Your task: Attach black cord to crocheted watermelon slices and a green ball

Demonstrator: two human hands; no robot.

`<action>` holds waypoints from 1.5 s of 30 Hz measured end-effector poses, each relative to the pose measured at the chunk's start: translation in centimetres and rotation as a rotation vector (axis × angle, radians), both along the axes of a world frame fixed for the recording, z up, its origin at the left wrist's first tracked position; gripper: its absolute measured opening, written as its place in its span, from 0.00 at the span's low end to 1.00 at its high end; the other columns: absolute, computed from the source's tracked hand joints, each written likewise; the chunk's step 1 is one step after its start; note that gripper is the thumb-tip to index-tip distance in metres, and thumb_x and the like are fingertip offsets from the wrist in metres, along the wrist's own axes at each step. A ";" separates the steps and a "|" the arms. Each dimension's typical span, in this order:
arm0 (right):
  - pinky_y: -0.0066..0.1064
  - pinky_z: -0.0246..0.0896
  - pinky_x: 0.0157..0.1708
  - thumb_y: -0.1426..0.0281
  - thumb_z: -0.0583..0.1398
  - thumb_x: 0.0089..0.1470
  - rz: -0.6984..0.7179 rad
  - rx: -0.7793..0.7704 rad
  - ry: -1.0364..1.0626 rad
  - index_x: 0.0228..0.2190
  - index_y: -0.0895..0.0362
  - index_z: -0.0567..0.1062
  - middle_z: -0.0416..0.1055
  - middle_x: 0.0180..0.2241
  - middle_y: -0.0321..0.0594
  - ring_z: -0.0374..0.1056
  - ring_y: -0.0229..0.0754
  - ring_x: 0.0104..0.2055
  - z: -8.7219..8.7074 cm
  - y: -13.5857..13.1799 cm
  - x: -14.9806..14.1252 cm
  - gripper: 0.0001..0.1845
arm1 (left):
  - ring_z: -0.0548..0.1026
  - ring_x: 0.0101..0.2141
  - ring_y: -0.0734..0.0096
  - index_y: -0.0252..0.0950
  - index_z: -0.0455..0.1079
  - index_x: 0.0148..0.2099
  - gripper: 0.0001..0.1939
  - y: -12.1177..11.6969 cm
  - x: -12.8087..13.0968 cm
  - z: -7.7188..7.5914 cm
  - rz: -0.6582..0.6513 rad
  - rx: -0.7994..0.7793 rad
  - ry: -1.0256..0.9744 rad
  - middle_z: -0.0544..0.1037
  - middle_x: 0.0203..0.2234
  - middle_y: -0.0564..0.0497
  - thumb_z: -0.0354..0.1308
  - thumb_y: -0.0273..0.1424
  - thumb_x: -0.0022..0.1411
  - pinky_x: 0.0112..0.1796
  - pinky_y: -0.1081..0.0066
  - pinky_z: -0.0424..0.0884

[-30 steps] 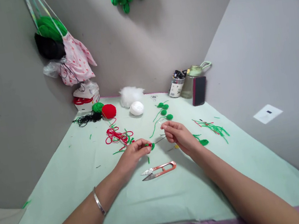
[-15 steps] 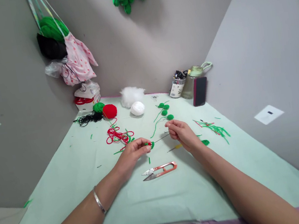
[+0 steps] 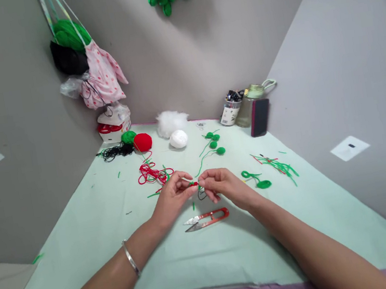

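A small red-and-green yarn piece [image 3: 194, 184] is pinched between the thumb and fingers of my left hand [image 3: 174, 195]. My right hand [image 3: 225, 184] has closed its thumb and forefinger at the right end of that piece; what lies in this pinch is too small to make out. A dark thread [image 3: 201, 195] loops below the fingertips. Nearer to me on the table lie thread snips [image 3: 208, 218] with orange handles, blades pointing left. Just beyond my left hand is a tangle of red yarn [image 3: 151, 173].
Green yarn pieces [image 3: 264, 184] lie right of my right hand, beside cut yarn strands [image 3: 277, 165]. Small green balls [image 3: 220, 151] with tails lie farther back. Behind are a red yarn ball [image 3: 143, 142], white yarn ball [image 3: 178, 139], stuffing [image 3: 171, 123], phone [image 3: 259, 118] and bottle [image 3: 244, 109].
My right hand has come down and left to the yarn piece. The dark thread, stretched straight between the hands before, now hangs in a slack loop. The camera view has shifted slightly.
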State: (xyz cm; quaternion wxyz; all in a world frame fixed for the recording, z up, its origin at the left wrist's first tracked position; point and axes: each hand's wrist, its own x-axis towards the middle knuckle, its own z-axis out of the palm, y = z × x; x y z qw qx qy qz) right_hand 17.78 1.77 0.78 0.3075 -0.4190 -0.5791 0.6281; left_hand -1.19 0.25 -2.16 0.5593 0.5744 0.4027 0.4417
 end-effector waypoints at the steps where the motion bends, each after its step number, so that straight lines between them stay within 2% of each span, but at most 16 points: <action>1: 0.23 0.48 0.19 0.60 0.63 0.52 -0.011 -0.028 0.016 0.29 0.60 0.71 0.67 0.15 0.31 0.58 0.29 0.15 0.0 0.1 0.1 0.15 | 0.70 0.35 0.71 0.40 0.66 0.47 0.16 -0.1 0.0 0.0 0.005 0.054 0.036 0.71 0.30 0.55 0.63 0.34 0.58 0.38 0.71 0.65; 3: 0.23 0.46 0.18 0.59 0.64 0.52 -0.002 -0.099 0.061 0.28 0.60 0.71 0.67 0.15 0.31 0.57 0.28 0.15 -0.1 0.3 0.3 0.16 | 0.71 0.38 0.69 0.41 0.69 0.49 0.16 -0.3 -0.1 0.0 0.025 0.201 0.121 0.74 0.35 0.53 0.63 0.32 0.58 0.42 0.69 0.65; 5: 0.22 0.45 0.18 0.59 0.64 0.51 0.027 -0.148 0.091 0.28 0.61 0.72 0.66 0.15 0.30 0.55 0.28 0.15 -0.2 0.4 0.5 0.17 | 0.71 0.40 0.68 0.40 0.73 0.44 0.09 -0.3 -0.2 0.1 0.063 0.308 0.174 0.75 0.37 0.51 0.61 0.32 0.60 0.46 0.68 0.65; 8: 0.22 0.45 0.19 0.59 0.64 0.52 -0.016 -0.083 0.088 0.31 0.60 0.71 0.66 0.16 0.30 0.56 0.28 0.16 -0.2 0.5 0.6 0.15 | 0.73 0.38 0.68 0.37 0.74 0.39 0.08 0.0 -0.3 0.3 0.144 0.231 0.128 0.76 0.35 0.51 0.59 0.36 0.61 0.43 0.68 0.66; 12: 0.25 0.49 0.21 0.61 0.63 0.53 -0.214 0.177 0.009 0.29 0.58 0.72 0.65 0.17 0.30 0.57 0.31 0.18 0.3 0.3 0.7 0.13 | 0.74 0.34 0.69 0.36 0.73 0.40 0.11 0.6 -0.5 0.4 0.119 -0.010 -0.001 0.76 0.34 0.51 0.61 0.39 0.60 0.41 0.68 0.68; 17: 0.28 0.54 0.27 0.67 0.64 0.53 -0.308 0.605 -0.214 0.26 0.58 0.77 0.67 0.26 0.36 0.60 0.35 0.27 1.0 -0.3 0.8 0.08 | 0.74 0.33 0.72 0.36 0.73 0.40 0.13 0.8 -0.6 0.3 0.086 -0.086 -0.092 0.76 0.33 0.52 0.62 0.40 0.59 0.42 0.68 0.69; 20: 0.29 0.55 0.28 0.70 0.62 0.56 -0.286 0.783 -0.350 0.29 0.56 0.79 0.65 0.26 0.37 0.60 0.36 0.28 1.0 -0.7 0.7 0.06 | 0.73 0.32 0.72 0.36 0.73 0.40 0.12 0.8 -0.5 0.1 0.093 -0.065 -0.110 0.76 0.33 0.53 0.62 0.39 0.58 0.42 0.66 0.69; 24: 0.28 0.57 0.28 0.73 0.58 0.60 -0.230 0.990 -0.487 0.38 0.56 0.79 0.64 0.26 0.37 0.62 0.36 0.28 0.5 -1.0 0.6 0.09 | 0.72 0.32 0.72 0.36 0.73 0.40 0.11 0.9 -0.5 -0.1 0.096 -0.040 -0.116 0.76 0.33 0.52 0.62 0.38 0.58 0.43 0.65 0.70; 28: 0.28 0.57 0.28 0.72 0.56 0.62 -0.196 1.155 -0.581 0.38 0.55 0.78 0.65 0.27 0.38 0.63 0.37 0.29 0.0 -1.1 0.7 0.10 | 0.72 0.32 0.72 0.36 0.74 0.40 0.12 0.8 -0.5 0.0 0.106 -0.059 -0.113 0.76 0.33 0.52 0.62 0.38 0.58 0.43 0.65 0.70; 35: 0.27 0.56 0.28 0.73 0.55 0.63 -0.177 1.214 -0.645 0.38 0.56 0.77 0.65 0.28 0.39 0.62 0.36 0.29 -0.1 -1.3 0.6 0.11 | 0.72 0.32 0.72 0.35 0.73 0.39 0.12 0.7 -0.5 0.4 0.105 -0.076 -0.098 0.75 0.32 0.52 0.62 0.39 0.58 0.43 0.65 0.70; 45: 0.29 0.54 0.28 0.72 0.53 0.64 -0.162 1.175 -0.716 0.37 0.56 0.77 0.64 0.28 0.40 0.62 0.38 0.29 0.1 -1.4 0.7 0.13 | 0.72 0.33 0.69 0.36 0.74 0.38 0.11 0.8 -0.6 0.2 0.112 -0.045 -0.067 0.76 0.31 0.51 0.62 0.38 0.57 0.43 0.65 0.70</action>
